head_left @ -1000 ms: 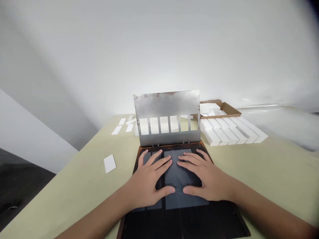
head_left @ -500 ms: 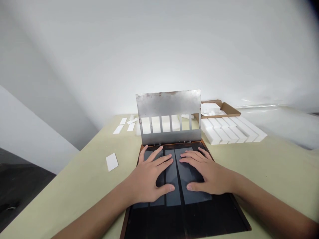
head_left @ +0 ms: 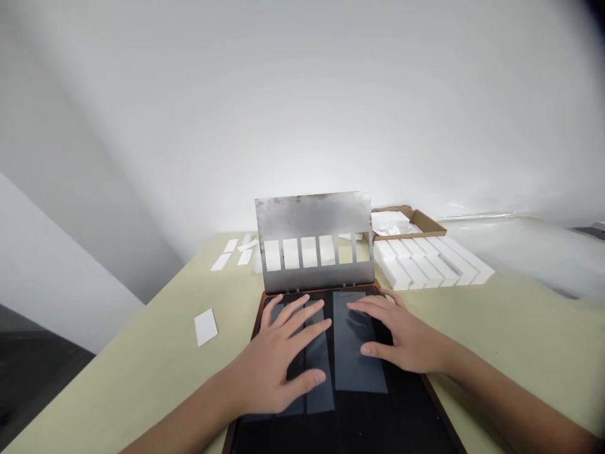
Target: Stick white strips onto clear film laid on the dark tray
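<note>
Left hand (head_left: 271,369) and right hand (head_left: 406,340) flat on dark strips (head_left: 357,359), fingers spread, not pinching.
Left to right: white card (head_left: 206,327) on table (head_left: 142,372); left hand over the strips, black tray (head_left: 378,422) beneath; steel stencil (head_left: 312,221) upright at tray's far edge; right hand on the rightmost strip; white blocks (head_left: 420,268) stacked by cardboard box (head_left: 425,222).

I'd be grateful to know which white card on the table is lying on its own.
It is the white card left of the black tray, alone on the table; the other loose cards lie grouped farther back, near the steel plate.
</note>
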A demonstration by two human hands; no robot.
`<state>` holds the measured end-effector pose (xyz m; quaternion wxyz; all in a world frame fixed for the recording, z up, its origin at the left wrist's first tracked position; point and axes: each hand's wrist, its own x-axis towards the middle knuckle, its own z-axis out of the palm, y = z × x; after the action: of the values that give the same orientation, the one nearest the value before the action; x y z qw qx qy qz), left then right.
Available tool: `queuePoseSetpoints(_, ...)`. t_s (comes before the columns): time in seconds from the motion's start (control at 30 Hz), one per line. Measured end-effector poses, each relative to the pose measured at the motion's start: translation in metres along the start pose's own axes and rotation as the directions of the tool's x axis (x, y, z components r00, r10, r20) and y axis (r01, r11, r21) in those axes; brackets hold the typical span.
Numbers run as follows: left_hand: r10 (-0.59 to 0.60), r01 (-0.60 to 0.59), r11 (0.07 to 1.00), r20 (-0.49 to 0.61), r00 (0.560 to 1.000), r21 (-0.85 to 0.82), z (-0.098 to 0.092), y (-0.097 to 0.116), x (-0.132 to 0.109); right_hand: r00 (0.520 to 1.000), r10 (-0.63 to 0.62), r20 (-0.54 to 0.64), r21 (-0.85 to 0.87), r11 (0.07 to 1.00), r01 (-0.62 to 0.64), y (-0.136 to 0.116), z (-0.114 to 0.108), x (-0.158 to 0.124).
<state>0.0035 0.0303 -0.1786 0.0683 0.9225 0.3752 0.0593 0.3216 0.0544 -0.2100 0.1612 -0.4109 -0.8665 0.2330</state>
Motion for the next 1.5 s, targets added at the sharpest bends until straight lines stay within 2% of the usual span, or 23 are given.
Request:
queuePoseSetpoints(0.13,-0.047,0.047,0.999,0.018,0.999,-0.026,0.008,0.009,0.025,0.999,-0.007,0.041,0.016,1.0,0.007,0.003,-0.001,0.0)
queuePoseSetpoints(0.3,-0.047,0.048,0.998,0.034,0.998,-0.048,0.023,0.009,0.053,0.992,-0.031,0.119,0.023,0.999,0.029,0.001,0.002,-0.002)
queuePoseSetpoints(0.5,-0.088,0.09,0.994,0.044,0.995,-0.055,0.024,0.01,0.055,0.973,-0.005,0.229,0.001,1.0,0.005,0.001,-0.003,-0.001)
queuePoseSetpoints(0.63,-0.09,0.095,0.994,0.075,0.993,-0.055,0.022,0.011,0.058,0.968,-0.007,0.25,0.011,1.0,0.005,0.004,-0.007,-0.001)
queuePoseSetpoints(0.83,-0.043,0.048,0.997,0.064,0.997,-0.068,0.02,0.002,0.056,0.956,-0.012,0.292,0.022,1.0,0.005,0.007,-0.011,-0.005)
queuePoseSetpoints(0.9,-0.024,0.027,0.997,0.041,0.999,-0.073,0.019,0.001,0.054,0.964,-0.003,0.267,0.001,1.0,0.003,0.007,-0.011,-0.006)
queuePoseSetpoints(1.07,-0.014,0.012,0.998,-0.036,0.999,-0.068,0.019,0.004,0.055,0.992,-0.008,0.123,-0.061,0.998,0.016,0.004,-0.004,-0.004)
queuePoseSetpoints(1.33,-0.045,0.043,0.999,-0.125,0.991,-0.023,0.022,0.0,0.062,0.998,-0.023,0.057,-0.078,0.997,0.027,0.01,0.001,-0.002)
queuePoseSetpoints(1.5,-0.044,0.046,0.999,-0.145,0.988,0.014,0.028,-0.003,0.062,0.999,-0.004,0.038,-0.09,0.996,0.007,0.013,0.005,-0.001)
